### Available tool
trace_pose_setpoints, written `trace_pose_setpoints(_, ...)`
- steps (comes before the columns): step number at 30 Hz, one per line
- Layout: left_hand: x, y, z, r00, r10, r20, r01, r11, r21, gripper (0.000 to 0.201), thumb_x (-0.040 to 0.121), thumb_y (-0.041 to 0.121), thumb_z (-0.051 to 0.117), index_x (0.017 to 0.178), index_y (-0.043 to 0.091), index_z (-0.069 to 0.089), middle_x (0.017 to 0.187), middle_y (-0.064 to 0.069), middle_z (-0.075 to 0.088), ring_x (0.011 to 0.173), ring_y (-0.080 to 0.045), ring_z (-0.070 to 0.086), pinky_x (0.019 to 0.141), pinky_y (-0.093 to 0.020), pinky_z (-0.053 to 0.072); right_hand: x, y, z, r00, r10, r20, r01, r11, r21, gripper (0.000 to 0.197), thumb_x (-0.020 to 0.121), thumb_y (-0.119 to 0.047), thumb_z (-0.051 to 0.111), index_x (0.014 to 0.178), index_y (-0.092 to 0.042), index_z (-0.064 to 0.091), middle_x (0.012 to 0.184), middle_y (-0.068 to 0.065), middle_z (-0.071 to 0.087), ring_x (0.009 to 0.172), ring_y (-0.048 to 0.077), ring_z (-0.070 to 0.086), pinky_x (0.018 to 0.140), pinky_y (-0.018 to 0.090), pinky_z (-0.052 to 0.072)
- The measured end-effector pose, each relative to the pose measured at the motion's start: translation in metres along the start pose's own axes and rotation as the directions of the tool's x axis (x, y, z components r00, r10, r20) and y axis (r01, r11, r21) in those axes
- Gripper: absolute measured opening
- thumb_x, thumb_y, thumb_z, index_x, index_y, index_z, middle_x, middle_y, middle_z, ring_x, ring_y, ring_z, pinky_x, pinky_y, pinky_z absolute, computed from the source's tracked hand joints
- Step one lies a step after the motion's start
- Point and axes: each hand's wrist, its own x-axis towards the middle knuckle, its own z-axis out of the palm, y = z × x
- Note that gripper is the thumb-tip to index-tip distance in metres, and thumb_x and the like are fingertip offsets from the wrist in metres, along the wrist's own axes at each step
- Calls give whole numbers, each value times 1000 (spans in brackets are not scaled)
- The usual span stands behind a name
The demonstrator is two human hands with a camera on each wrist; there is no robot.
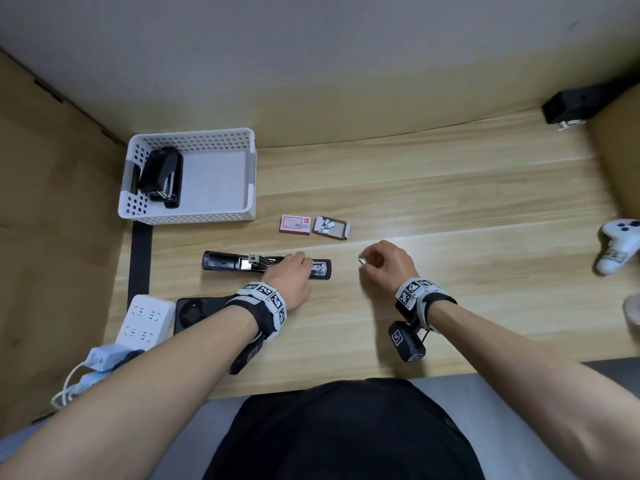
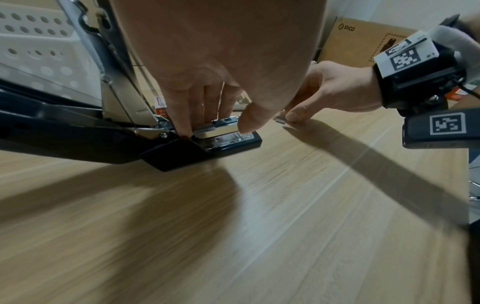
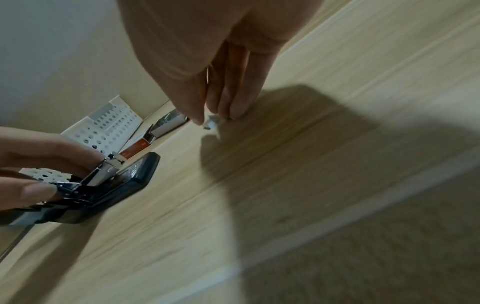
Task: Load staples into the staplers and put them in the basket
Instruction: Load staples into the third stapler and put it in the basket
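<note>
One black stapler point(image 1: 162, 176) already lies in the white basket point(image 1: 194, 140) at far left. On the counter point(image 1: 450, 188), the left hand point(image 1: 289, 277) grips the opened second stapler point(image 1: 242, 265), while the right hand point(image 1: 386, 263) pinches a staple strip point(image 1: 362, 260) just right of it; loading, closing and basketing remain.

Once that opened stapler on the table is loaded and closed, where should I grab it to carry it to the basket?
Probably the middle of the opened stapler, from above, fingers on one long side and thumb on the other. It lies flat on the table with its length running left to right, so both long sides are free. The left hand already holds its right end, nearest the basket.
</note>
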Motion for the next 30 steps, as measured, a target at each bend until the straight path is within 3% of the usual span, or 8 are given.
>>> trace_pose_setpoints(3, 0, 0, -1, 1000, -2, 4, 2, 1000, -1, 39, 91, 16, 44, 129, 9, 45, 125, -7, 44, 118, -25, 44, 89, -44, 46, 0, 3, 1, 1000, -6, 24, 7, 1000, -29, 27, 71, -30, 77, 94, -22, 65, 88, -7, 57, 78, 12, 57, 72, 27, 46)
trace_pose_setpoints(9, -1, -1, 0, 1000, -1, -6, 1, 1000, -16, 36, 90, 16, 44, 125, 10, 47, 122, -6, 46, 115, -26, 46, 89, -44, 47, 6, 4, 3, 996, -54, 76, 64, 987, -145, 10, 84, -30, 68, 90, -23, 66, 93, -7, 52, 89, 15, 55, 73, 32, 49)
trace_pose_setpoints(14, -1, -2, 0, 1000, -4, -10, 3, 1000, -29, 35, 89, 16, 44, 123, 11, 48, 121, -6, 47, 114, -26, 46, 90, -46, 47, 9, 2, 5, 995, -68, 76, 82, 975, -209, 16, 94, -30, 55, 95, -24, 69, 96, -4, 56, 100, 19, 52, 76, 39, 50)
trace_pose_setpoints(20, -2, -2, 0, 1000, -1, -9, 1, 1000, -31, 36, 90, 17, 44, 125, 10, 48, 122, -6, 46, 115, -25, 46, 88, -45, 47, 13, 6, 4, 989, -134, 61, 143, 972, -188, 17, 95, -29, 59, 98, -24, 74, 93, -2, 60, 96, 22, 55, 74, 37, 49)
trace_pose_setpoints(30, -2, -1, -2, 1000, -2, 3, 2, 1000, -30, 35, 90, 15, 43, 125, 9, 48, 122, -6, 46, 116, -25, 45, 88, -44, 47, 20, 8, 6, 982, -187, 26, 188, 961, -204, 16, 96, -32, 55, 98, -29, 71, 97, -6, 56, 97, 18, 55, 69, 39, 51)
